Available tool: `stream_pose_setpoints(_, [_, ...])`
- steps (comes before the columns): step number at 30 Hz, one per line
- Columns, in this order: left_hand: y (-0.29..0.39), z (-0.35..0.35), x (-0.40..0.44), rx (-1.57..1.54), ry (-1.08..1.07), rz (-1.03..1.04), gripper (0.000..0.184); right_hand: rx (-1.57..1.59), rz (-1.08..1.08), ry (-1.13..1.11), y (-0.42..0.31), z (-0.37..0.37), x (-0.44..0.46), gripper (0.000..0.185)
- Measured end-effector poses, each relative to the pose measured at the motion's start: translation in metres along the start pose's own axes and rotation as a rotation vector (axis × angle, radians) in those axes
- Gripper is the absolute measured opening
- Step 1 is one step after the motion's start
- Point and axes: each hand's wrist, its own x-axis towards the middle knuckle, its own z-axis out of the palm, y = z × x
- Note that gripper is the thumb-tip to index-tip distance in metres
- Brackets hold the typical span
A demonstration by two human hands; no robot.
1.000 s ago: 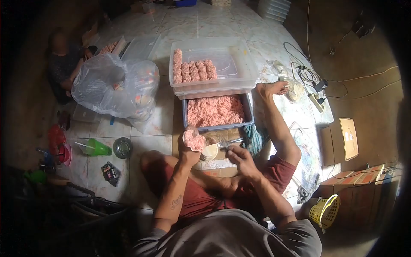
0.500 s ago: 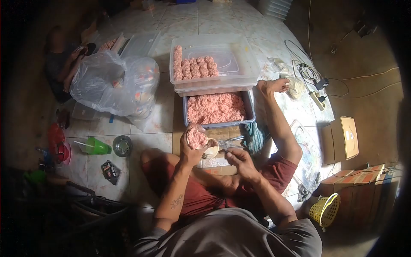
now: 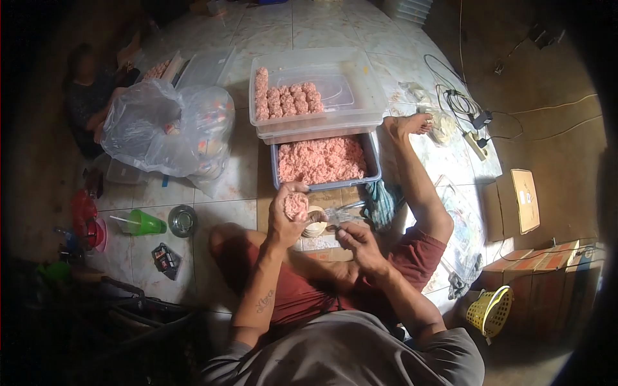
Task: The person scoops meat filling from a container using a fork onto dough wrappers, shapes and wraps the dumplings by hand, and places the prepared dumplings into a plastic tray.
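Note:
In my left hand (image 3: 281, 215) is a round dumpling (image 3: 296, 206), a wrapper packed with pink minced filling, cupped by curled fingers. My right hand (image 3: 362, 246) is closed in a pinch just to the right, around a small thin tool whose kind I cannot make out. Between the hands stands a stack of round pale wrappers (image 3: 314, 229) on cardboard. A grey-blue tub (image 3: 328, 186) of pink mince (image 3: 322, 159) lies beyond them. Partly over its far side rests a clear plastic box (image 3: 360, 116) with rows of formed dumplings (image 3: 293, 100).
A metal fork-like utensil (image 3: 341, 212) and a blue-green cloth (image 3: 381, 206) lie right of the wrappers. Leftward are a green cup (image 3: 148, 222), a glass ashtray (image 3: 183, 220) and a large plastic bag (image 3: 145, 128). Another person (image 3: 90, 96) sits at far left. Cables (image 3: 457, 103) and a yellow basket (image 3: 489, 313) are rightward.
The filling in my left hand now looks rounder and more compact, its wrapper drawn up around it. My right hand has shifted slightly left. The view has moved a little.

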Motion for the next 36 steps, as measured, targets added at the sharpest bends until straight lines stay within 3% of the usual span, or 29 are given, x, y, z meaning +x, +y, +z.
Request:
stream_pose_setpoints(1, [-0.003,0.000,0.001,0.027,-0.074,-0.002,0.040,-0.003,-0.073,-0.019,0.002,0.010,0.002,0.015])
stream_pose_setpoints(2, [-0.008,0.003,-0.005,-0.085,-0.192,-0.176,0.040,-0.008,-0.145,-0.036,0.003,0.023,0.004,0.015])
stream_pose_setpoints(3, [-0.011,0.010,-0.006,0.020,-0.184,-0.109,0.040,-0.078,-0.356,0.042,0.010,0.037,0.014,0.015])
stream_pose_setpoints(4, [-0.014,0.015,-0.007,0.124,-0.172,-0.041,0.040,-0.079,-0.358,0.046,0.008,0.031,0.013,0.015])
stream_pose_setpoints(6, [-0.008,0.016,-0.003,0.126,-0.062,-0.098,0.041,-0.677,-0.410,0.163,-0.023,0.023,0.011,0.018])
stream_pose_setpoints(7, [-0.006,0.014,-0.003,0.127,0.053,-0.162,0.042,-0.568,-0.435,0.215,-0.025,0.022,0.008,0.021])
stream_pose_setpoints(10, [-0.016,-0.007,-0.002,0.099,-0.001,-0.207,0.045,-0.366,-0.377,0.205,0.006,-0.004,0.007,0.020])
stream_pose_setpoints(11, [0.020,-0.006,0.003,0.261,-0.006,-0.243,0.046,-0.365,-0.374,0.202,0.003,-0.001,0.002,0.020])
stream_pose_setpoints(12, [0.018,-0.008,0.001,0.261,-0.005,-0.245,0.046,-0.282,-0.241,0.159,-0.008,0.003,-0.006,0.021])
stream_pose_setpoints(13, [0.016,-0.011,0.002,0.195,-0.100,-0.190,0.047,-0.199,-0.113,0.117,-0.014,0.006,-0.011,0.021])
stream_pose_setpoints(14, [0.012,-0.013,0.003,0.129,-0.196,-0.132,0.047,-0.200,-0.116,0.119,-0.013,0.007,-0.012,0.021])
stream_pose_setpoints(16, [0.005,-0.008,0.003,0.030,-0.166,-0.050,0.044,0.059,-0.067,-0.005,-0.010,0.013,-0.014,0.021])
stream_pose_setpoints(18, [0.003,-0.002,0.001,-0.249,-0.100,-0.171,0.039,0.087,-0.139,-0.031,-0.006,0.027,-0.007,0.018])
stream_pose_setpoints(19, [0.005,0.003,-0.005,-0.269,-0.172,-0.296,0.035,-0.094,-0.306,0.028,0.002,0.037,0.000,0.019])
stream_pose_setpoints(20, [-0.001,0.011,-0.005,0.005,-0.184,-0.048,0.041,-0.279,-0.468,0.087,0.005,0.042,0.006,0.019])
stream_pose_setpoints(21, [-0.005,0.016,-0.008,0.097,-0.137,-0.074,0.044,-0.480,-0.594,0.165,0.005,0.041,0.013,0.019])
stream_pose_setpoints(22, [-0.009,0.019,-0.009,0.191,-0.086,-0.095,0.047,-0.486,-0.595,0.162,0.003,0.035,0.014,0.019])
stream_pose_setpoints(24, [-0.012,0.008,-0.005,0.170,-0.100,-0.099,0.046,-0.850,-0.364,0.135,-0.035,0.032,0.005,0.023])
stream_pose_setpoints(30, [-0.011,0.002,-0.003,0.062,-0.155,-0.066,0.039,-0.630,-0.450,0.351,-0.083,0.025,-0.016,0.017])
stream_pose_setpoints(32, [-0.015,0.009,-0.003,0.381,-0.135,0.000,0.029,-0.856,-0.440,0.167,-0.080,0.028,-0.010,0.014])
stream_pose_setpoints(33, [-0.005,0.008,0.000,0.371,-0.176,-0.067,0.026,-0.865,-0.428,0.135,-0.086,0.026,-0.015,0.011])
stream_pose_setpoints(36, [-0.009,-0.003,-0.002,0.442,-0.165,0.024,0.026,-0.764,-0.324,0.167,-0.108,0.023,-0.029,0.010])
